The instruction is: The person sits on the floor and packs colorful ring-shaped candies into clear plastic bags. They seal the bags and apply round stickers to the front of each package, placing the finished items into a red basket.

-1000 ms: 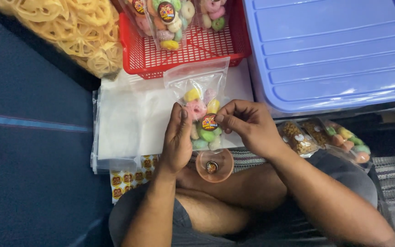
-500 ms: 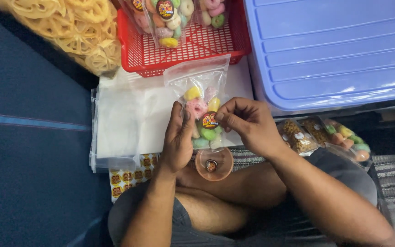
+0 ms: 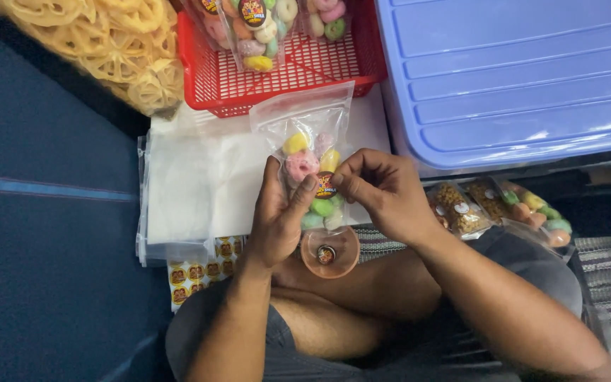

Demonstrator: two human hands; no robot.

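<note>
Left hand [image 3: 277, 219] fingers clamp the clear bag [image 3: 310, 152] of coloured ring snacks; right hand [image 3: 380, 191] fingers pinch its round sticker [image 3: 324, 185]. Risk: sticker creases or sits crooked if the bag slips.

Bare forearms, no sleeves; grey shorts [image 3: 298, 354] over crossed legs

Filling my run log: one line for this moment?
left hand holds snack bag | right hand presses round sticker | red basket behind
</note>
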